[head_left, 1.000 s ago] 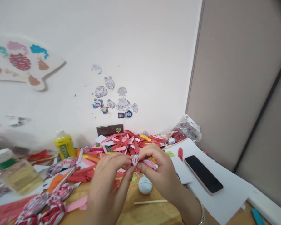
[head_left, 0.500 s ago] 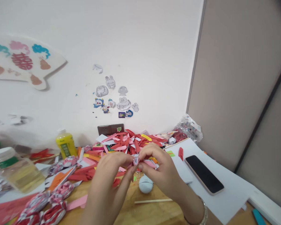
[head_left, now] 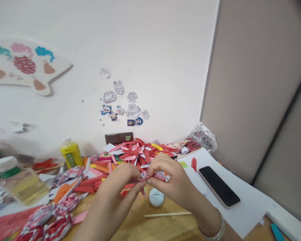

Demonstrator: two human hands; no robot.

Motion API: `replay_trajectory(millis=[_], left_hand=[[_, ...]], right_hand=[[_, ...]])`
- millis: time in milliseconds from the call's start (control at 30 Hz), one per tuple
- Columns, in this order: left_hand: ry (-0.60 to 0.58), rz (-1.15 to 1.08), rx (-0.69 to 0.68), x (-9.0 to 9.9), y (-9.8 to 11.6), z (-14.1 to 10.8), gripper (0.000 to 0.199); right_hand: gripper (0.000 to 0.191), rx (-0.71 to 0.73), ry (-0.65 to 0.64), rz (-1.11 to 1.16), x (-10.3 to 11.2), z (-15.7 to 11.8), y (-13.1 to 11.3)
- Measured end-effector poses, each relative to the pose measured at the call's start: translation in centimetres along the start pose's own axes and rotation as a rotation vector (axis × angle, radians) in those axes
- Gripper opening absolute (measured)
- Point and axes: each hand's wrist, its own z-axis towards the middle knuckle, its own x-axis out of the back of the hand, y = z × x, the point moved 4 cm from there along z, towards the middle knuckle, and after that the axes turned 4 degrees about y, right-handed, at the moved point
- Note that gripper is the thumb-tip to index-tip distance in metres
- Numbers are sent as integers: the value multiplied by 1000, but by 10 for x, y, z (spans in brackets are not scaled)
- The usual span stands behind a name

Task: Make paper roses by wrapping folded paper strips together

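Observation:
My left hand and my right hand meet above the wooden table, thumbs and index fingertips almost touching. Between them they pinch a small piece of folded paper, pink with white and dark edges. Part of it is covered by my fingers, and a pink strip end sticks out inside my right hand. Just below my fingertips sits a round pale-blue object with a seam across it. In front of that lies a thin wooden stick.
Behind my hands a heap of red, pink and white folded paper strips reaches the wall. At left stand a yellow bottle and a jar of yellowish liquid, near braided paper pieces. A phone lies on white paper at right.
Both hands have turned the folded paper, so its fanned layers now face away and a pink edge lies level between my fingertips. My left wrist has shifted slightly left.

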Motion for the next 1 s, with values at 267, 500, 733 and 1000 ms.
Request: replay_trajectory(millis=[267, 500, 733, 1000], left_hand=[[15, 40, 135, 1, -5, -2, 18], [-141, -76, 305, -2, -24, 3, 11], [-119, 20, 256, -4, -24, 2, 15], [-130, 33, 142, -5, -19, 1, 15]], right_hand=[[17, -18, 71, -46, -5, -4, 1], [19, -177, 55, -67, -12, -7, 9], [12, -301, -167, 53, -15, -7, 16], [21, -271, -109, 27, -11, -8, 13]])
